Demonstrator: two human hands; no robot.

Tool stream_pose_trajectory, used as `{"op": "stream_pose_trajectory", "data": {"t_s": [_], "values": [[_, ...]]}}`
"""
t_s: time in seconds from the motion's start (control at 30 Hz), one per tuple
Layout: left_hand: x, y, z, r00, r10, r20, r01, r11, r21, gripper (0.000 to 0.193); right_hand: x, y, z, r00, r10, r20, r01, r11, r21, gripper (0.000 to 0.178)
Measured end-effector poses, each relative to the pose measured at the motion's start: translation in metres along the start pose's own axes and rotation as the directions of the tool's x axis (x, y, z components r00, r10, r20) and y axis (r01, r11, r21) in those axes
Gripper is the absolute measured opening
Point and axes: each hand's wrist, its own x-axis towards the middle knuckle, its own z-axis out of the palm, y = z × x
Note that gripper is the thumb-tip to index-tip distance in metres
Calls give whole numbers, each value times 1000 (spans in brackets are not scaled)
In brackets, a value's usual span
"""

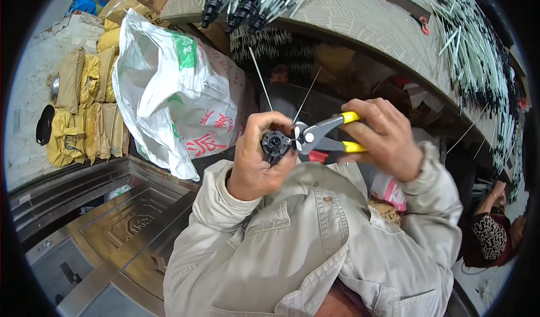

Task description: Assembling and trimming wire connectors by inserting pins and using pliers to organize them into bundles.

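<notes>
Because the left hand grips the small black round part in closed fingers right at the cutters' tip, the right hand, squeezing the yellow handles, could nick a finger.

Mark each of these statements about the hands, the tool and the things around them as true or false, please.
1. The right hand holds pliers with yellow handle tips. True.
2. The left hand holds a red ball. False: it holds a small black round part.
3. The pliers' head is at the black part. True.
4. A large white printed plastic bag lies to the person's left. True.
5. The person wears a dark blue jacket. False: the jacket is light beige.
6. No other person is in view. False: another person's arm in a patterned sleeve shows at the lower right.
</notes>
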Motion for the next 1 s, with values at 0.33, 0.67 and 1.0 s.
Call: {"op": "stream_pose_trajectory", "data": {"t_s": [0.33, 0.67, 1.0], "values": [[5, -1, 5, 925, 213, 315, -161, 970, -182, 56, -15, 22, -9, 418, -476, 774, -907, -262, 330, 59], [6, -6, 3, 950, 167, 263, -130, 979, -155, 48, -32, -13, -44, 856, 44, 515, -375, 739, 560, 43], [12, -17, -1, 934, 233, 269, -170, 956, -240, 53, -32, -17, -31, 966, 77, 246, -180, 885, 430, 67]]}}
